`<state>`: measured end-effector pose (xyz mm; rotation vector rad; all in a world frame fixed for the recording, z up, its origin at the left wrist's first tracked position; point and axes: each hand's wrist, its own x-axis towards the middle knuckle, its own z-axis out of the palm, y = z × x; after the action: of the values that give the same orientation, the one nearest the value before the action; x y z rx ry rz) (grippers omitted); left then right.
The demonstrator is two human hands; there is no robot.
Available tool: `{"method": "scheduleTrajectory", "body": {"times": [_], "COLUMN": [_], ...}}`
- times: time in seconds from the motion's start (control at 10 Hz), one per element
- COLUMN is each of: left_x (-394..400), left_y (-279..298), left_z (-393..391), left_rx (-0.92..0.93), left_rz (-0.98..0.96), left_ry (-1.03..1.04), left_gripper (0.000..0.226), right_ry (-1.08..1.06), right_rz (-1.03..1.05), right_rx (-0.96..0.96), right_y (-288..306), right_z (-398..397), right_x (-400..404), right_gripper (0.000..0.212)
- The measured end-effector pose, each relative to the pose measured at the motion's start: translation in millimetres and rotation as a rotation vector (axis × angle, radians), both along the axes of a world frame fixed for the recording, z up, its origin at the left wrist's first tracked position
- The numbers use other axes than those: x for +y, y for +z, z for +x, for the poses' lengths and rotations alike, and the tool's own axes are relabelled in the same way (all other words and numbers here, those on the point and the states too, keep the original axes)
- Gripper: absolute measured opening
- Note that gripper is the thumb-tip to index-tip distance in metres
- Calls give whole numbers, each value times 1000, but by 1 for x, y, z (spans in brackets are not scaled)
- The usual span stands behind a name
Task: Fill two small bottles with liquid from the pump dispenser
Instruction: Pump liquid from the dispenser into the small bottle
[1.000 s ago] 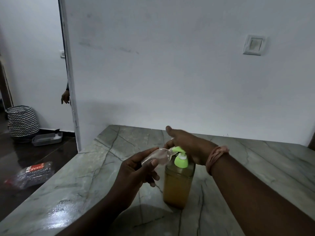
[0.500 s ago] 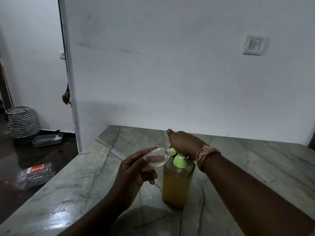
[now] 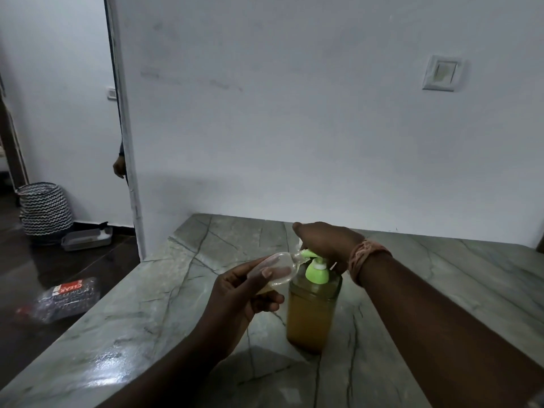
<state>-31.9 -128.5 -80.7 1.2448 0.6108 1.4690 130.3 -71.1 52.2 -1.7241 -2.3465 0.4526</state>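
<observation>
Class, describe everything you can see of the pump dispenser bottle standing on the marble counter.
The pump dispenser bottle is a clear plastic container, upright on the grey veined marble counter, nearly full of amber-brown liquid. Its pump head and spout are light green plastic. The right hand presses down on top of the pump. The left hand holds a small clear bottle, tilted, with its mouth at the spout.

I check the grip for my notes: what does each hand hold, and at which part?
The left hand grips the small bottle around its body. The right hand presses the pump dispenser head.
</observation>
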Motion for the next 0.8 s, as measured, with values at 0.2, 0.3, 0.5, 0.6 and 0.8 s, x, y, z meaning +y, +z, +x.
{"method": "scheduleTrajectory", "body": {"times": [0.2, 0.3, 0.5, 0.6, 0.8], "left_x": [2, 1, 3, 3, 4], "left_y": [0, 0, -2, -3, -5], "left_z": [-2, -2, -9, -9, -7], "left_rx": [6, -49, -68, -68, -58], "left_rz": [9, 19, 37, 6, 19], "left_ry": [-9, -67, -142, -145, -114], "left_gripper": [43, 44, 54, 59, 57], "right_ry": [-76, -15, -1, -18, -11], "right_rz": [104, 45, 60, 86, -14], "right_rx": [-20, -40, -33, -12, 13], "right_y": [-10, -1, -4, -8, -5], "right_z": [-2, 0, -2, -2, -5], "right_x": [3, 3, 6, 3, 6], "right_gripper": [40, 42, 39, 40, 36]}}
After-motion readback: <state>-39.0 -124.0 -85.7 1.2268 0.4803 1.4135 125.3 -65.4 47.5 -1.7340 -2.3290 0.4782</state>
